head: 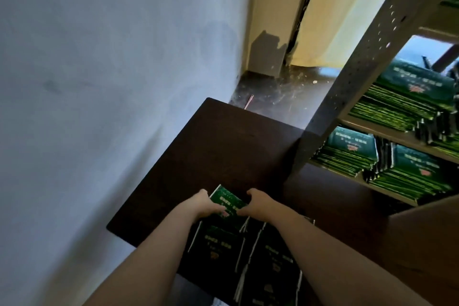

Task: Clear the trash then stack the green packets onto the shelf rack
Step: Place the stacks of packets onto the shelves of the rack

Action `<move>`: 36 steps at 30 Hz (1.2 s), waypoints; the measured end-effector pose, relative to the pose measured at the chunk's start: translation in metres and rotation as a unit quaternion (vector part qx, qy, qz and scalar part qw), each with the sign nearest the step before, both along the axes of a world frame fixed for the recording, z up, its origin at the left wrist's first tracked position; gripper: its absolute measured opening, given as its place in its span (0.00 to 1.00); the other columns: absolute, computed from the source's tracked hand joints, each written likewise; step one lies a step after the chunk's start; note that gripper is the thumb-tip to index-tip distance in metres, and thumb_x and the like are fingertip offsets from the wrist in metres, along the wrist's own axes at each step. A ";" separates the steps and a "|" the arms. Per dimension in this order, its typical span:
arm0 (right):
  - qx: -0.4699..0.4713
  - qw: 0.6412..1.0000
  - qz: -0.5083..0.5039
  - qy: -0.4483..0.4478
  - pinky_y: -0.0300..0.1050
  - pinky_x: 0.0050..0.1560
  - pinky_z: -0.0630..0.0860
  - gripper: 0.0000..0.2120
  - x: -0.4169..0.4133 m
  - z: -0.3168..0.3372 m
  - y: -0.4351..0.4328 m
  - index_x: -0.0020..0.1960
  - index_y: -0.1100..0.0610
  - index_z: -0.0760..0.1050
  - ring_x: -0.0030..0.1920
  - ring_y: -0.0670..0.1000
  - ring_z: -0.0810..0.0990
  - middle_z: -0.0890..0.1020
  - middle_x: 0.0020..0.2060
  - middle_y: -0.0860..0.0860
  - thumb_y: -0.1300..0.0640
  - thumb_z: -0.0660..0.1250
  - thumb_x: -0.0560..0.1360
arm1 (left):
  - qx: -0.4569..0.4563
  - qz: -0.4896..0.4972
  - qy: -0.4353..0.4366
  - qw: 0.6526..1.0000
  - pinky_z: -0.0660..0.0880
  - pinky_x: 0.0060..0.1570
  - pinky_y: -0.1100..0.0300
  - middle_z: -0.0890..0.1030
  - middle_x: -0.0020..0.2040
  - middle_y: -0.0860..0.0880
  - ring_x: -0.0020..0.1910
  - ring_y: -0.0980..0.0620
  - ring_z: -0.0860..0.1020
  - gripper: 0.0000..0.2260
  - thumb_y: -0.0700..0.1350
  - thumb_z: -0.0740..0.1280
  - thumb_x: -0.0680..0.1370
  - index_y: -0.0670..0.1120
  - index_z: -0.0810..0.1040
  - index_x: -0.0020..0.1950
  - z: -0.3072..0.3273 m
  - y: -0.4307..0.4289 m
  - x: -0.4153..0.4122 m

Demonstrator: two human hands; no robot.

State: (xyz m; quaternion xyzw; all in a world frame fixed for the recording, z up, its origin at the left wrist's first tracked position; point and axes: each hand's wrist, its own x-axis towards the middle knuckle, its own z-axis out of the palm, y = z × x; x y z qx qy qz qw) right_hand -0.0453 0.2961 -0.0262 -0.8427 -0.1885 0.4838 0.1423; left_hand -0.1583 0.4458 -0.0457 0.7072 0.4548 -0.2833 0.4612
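A stack of green packets (228, 200) lies on the dark brown table (223, 141), near its front. My left hand (203, 204) grips the stack's left edge and my right hand (255, 202) grips its right edge. Closer to me, several more green packets (218, 248) lie in rows on the table between my forearms. At the right stands the shelf rack (360, 57), with piles of green packets (407, 99) on its upper shelf and more shelved packets (347, 151) on the shelf below.
A pale blue wall (99, 82) runs along the left. Beyond the table lies a dark floor (280, 92) with bits of debris and a small stick (248, 102). A cream curtain (335, 7) hangs at the back. A brown cardboard surface (422, 243) sits at the lower right.
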 end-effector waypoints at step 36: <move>0.033 0.980 0.079 -0.181 0.55 0.59 0.76 0.20 -0.006 -0.050 0.023 0.62 0.53 0.68 0.59 0.58 0.72 0.70 0.58 0.54 0.63 0.68 0.73 | 0.038 0.011 -0.255 0.966 0.75 0.43 0.62 0.75 0.54 0.52 0.50 0.54 0.77 0.24 0.44 0.71 0.72 0.54 0.65 0.64 -0.046 -0.002 0.001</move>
